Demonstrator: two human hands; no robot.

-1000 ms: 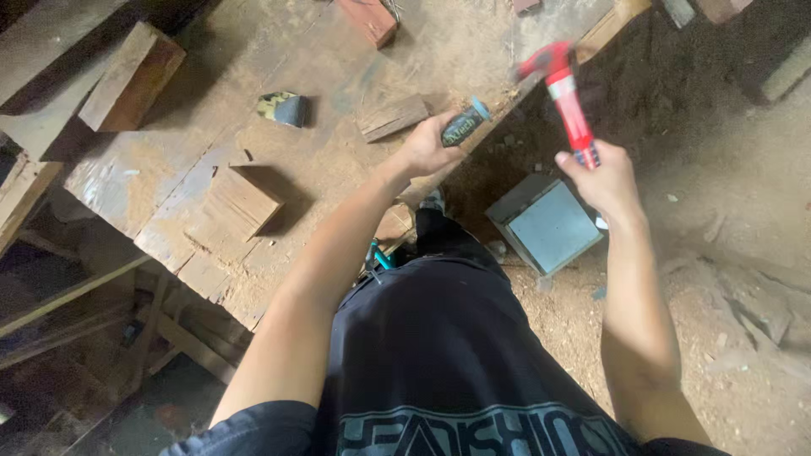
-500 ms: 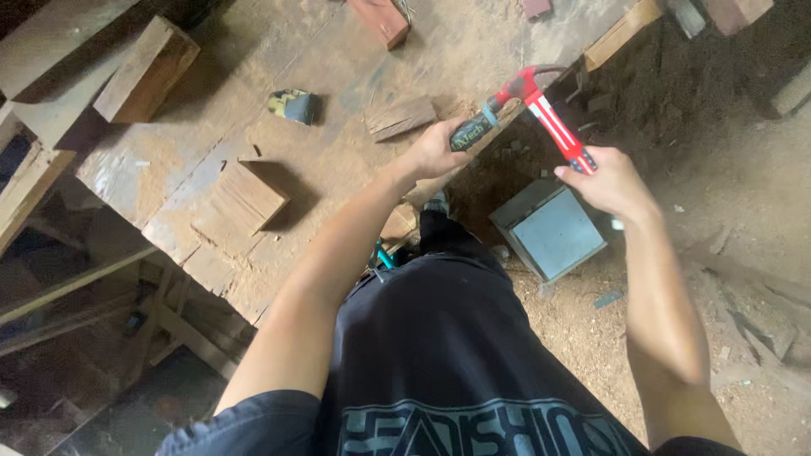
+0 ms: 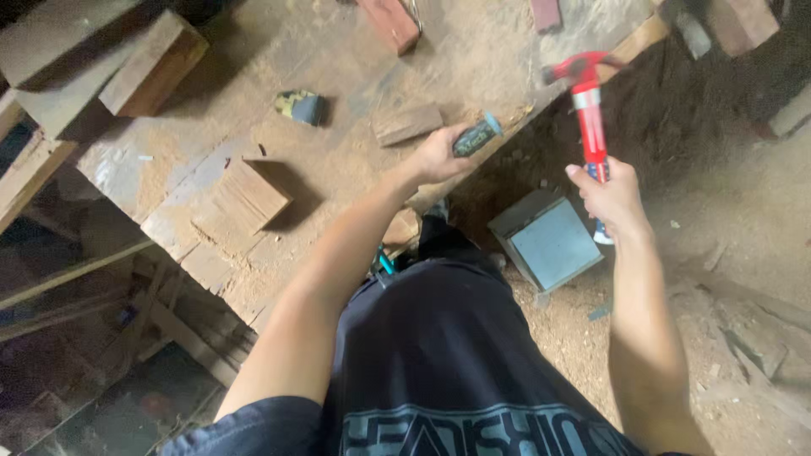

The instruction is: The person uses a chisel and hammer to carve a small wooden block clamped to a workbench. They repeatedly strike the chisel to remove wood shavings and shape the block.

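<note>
My right hand (image 3: 615,199) grips the handle of a red hammer (image 3: 585,101), whose head is raised above the edge of the dusty wooden workbench (image 3: 253,169). Near that edge, my left hand (image 3: 438,154) is closed around a tool with a dark handle and a blue-green end cap (image 3: 476,135), most likely a chisel. Its tip is hidden behind my hand. A small flat wood piece (image 3: 407,123) lies just beyond my left hand.
A square wood block (image 3: 252,194), a small dark lump (image 3: 301,106) and a thick timber offcut (image 3: 152,64) sit on the bench. A reddish block (image 3: 390,20) lies at the far edge. A grey box (image 3: 549,240) stands on the sawdust-covered floor by my legs.
The hammer came down towards the tool in my left hand, then swung back up and to the right. My left hand stayed at the bench edge.
</note>
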